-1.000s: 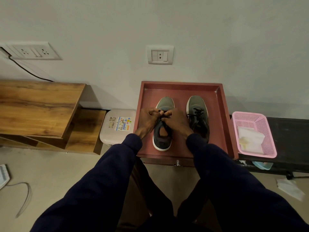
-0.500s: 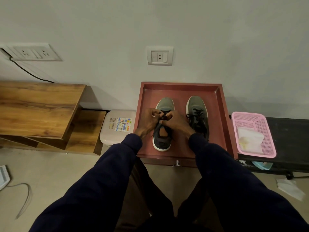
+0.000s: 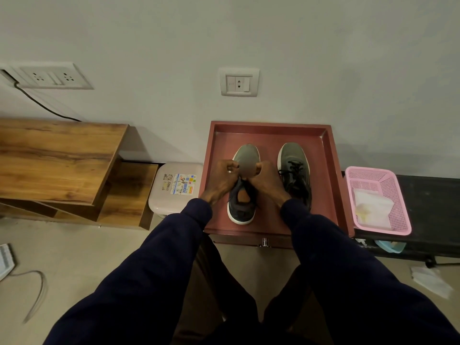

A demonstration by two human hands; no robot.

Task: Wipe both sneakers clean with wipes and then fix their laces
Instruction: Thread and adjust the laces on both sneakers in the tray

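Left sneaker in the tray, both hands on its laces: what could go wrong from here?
1. The left hand and right hand both pinch the laces; nothing pins the left sneaker, so a hard pull may drag it across the tray into the right sneaker.
2. The hands hide the eyelets in the head view, so uneven lacing could pass unseen.

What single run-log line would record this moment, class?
step: fixing laces | left hand: pinches laces | right hand: pinches laces | worked shoe: left side of tray | other shoe: laced, untouched
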